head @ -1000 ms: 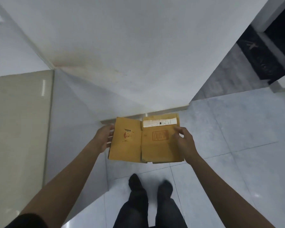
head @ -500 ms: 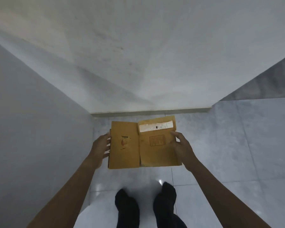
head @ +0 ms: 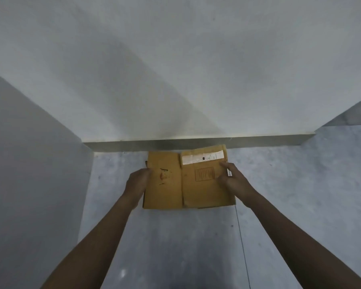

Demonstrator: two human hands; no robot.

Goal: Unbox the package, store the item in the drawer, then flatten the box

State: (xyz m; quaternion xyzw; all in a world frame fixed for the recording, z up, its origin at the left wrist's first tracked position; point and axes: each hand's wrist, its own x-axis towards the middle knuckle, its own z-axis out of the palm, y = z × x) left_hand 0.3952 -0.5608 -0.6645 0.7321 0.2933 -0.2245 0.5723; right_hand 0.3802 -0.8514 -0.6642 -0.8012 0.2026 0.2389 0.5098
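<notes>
A flattened brown cardboard box (head: 187, 184) lies spread as two panels, low over the grey tiled floor near the foot of a white wall. A white shipping label (head: 203, 157) crosses the top of its right panel, above a printed stamp; the left panel has a small torn red mark. My left hand (head: 137, 182) grips the box's left edge. My right hand (head: 233, 181) holds the right edge, fingers on top of the panel. Whether the box touches the floor I cannot tell. No drawer or unboxed item is in view.
A white wall (head: 175, 69) with a grey skirting strip (head: 196, 143) rises just beyond the box. Another wall face (head: 29, 163) stands on the left, forming a corner. Grey floor tiles (head: 300, 184) stretch to the right and toward me.
The box and both hands have gone lower and closer to the base of the wall. My view has tipped forward, so my feet have dropped out of sight.
</notes>
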